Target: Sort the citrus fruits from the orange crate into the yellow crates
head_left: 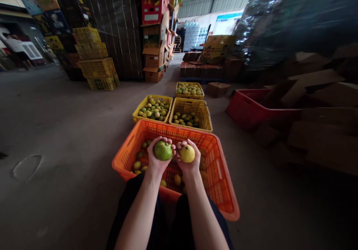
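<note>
My left hand (pixel 157 157) is cupped around a green guava (pixel 163 151), its stubby end facing up. In my right hand (pixel 190 160) rests a yellow guava (pixel 187 153), smaller and smoother-looking. Both hands are side by side, fingertips nearly touching, above a large orange plastic crate (pixel 220 183). Inside that crate lie several more greenish-yellow fruits, such as a yellow one (pixel 177 179) below my hands. My forearms and hands hide part of the crate's contents.
Beyond the orange crate stand yellow crates of fruit: one at left (pixel 134 114), one at right (pixel 208 119), one farther back (pixel 179 95). A red crate (pixel 243 110) with cardboard is on the right. Stacked yellow crates (pixel 96 67) and cartons (pixel 153 60) stand behind. A person (pixel 16 47) is far left.
</note>
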Action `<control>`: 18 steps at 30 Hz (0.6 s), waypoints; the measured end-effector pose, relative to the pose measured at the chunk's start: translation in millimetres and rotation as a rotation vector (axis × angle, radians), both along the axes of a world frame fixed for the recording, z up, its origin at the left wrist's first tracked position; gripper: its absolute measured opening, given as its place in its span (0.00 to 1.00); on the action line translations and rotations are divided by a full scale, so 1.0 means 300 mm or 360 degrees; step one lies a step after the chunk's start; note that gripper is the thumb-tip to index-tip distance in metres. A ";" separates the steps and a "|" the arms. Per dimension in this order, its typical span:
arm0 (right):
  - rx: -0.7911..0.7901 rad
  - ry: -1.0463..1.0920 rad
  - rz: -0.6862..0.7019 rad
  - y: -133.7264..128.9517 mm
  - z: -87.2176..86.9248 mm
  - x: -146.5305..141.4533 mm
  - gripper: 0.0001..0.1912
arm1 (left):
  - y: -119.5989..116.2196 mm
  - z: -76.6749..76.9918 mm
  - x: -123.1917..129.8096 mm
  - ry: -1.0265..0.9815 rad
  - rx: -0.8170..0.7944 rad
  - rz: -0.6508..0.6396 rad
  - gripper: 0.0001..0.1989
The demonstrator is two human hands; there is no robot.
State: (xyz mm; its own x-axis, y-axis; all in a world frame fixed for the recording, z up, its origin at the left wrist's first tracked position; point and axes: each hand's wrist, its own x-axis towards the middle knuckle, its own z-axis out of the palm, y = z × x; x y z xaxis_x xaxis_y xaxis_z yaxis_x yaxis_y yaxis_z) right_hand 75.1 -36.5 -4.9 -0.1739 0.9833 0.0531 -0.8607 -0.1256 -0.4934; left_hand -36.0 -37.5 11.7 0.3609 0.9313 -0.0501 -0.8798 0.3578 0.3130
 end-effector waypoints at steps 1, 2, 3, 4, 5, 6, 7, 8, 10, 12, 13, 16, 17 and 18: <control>0.0031 -0.0027 0.0007 -0.003 0.001 0.004 0.11 | -0.003 0.003 -0.001 0.0013 0.0016 -0.0010 0.08; 0.0052 -0.0051 0.0005 -0.006 0.001 0.007 0.11 | -0.005 0.006 -0.001 0.0026 0.0025 -0.0017 0.08; 0.0061 -0.0070 -0.0004 -0.008 0.002 0.009 0.12 | -0.007 0.008 -0.001 0.0038 0.0028 -0.0020 0.08; 0.0059 -0.0084 -0.0015 -0.010 0.003 0.011 0.12 | -0.008 0.011 -0.001 0.0048 0.0027 -0.0020 0.08; 0.0043 -0.0089 -0.0026 -0.010 0.004 0.012 0.12 | -0.008 0.013 0.000 0.0055 0.0014 -0.0019 0.08; 0.0016 -0.0084 -0.0032 -0.009 0.004 0.013 0.12 | -0.007 0.014 0.001 0.0059 -0.0020 -0.0016 0.08; -0.0024 -0.0069 -0.0038 -0.006 0.002 0.013 0.12 | -0.005 0.013 0.003 0.0059 -0.0077 -0.0009 0.08; -0.0079 -0.0039 -0.0050 -0.002 0.000 0.013 0.12 | -0.001 0.010 0.006 0.0052 -0.0154 0.0014 0.08; -0.0223 0.0067 -0.0132 0.009 -0.009 0.014 0.11 | 0.012 -0.001 0.013 0.0000 -0.0349 0.0101 0.07; -0.0344 0.0196 -0.0274 0.022 -0.022 0.014 0.11 | 0.028 -0.018 0.021 -0.0079 -0.0513 0.0233 0.08; -0.0383 0.0252 -0.0347 0.028 -0.029 0.014 0.11 | 0.036 -0.027 0.026 -0.0116 -0.0564 0.0294 0.08; -0.0435 0.0356 -0.0473 0.039 -0.047 0.016 0.14 | 0.049 -0.047 0.035 -0.0189 -0.0613 0.0364 0.10; -0.0449 0.0375 -0.0491 0.040 -0.051 0.017 0.15 | 0.051 -0.050 0.038 -0.0210 -0.0608 0.0354 0.11; -0.0462 0.0387 -0.0501 0.041 -0.054 0.018 0.15 | 0.051 -0.052 0.040 -0.0229 -0.0599 0.0339 0.12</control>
State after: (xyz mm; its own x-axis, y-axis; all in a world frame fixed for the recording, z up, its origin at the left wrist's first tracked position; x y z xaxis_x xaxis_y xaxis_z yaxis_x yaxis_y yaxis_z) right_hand 80.5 -24.3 -21.3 0.1175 0.9664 -0.2288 -0.9648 0.0565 -0.2567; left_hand -23.9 -22.2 -3.9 0.1915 0.9120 -0.3627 -0.9710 0.2298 0.0652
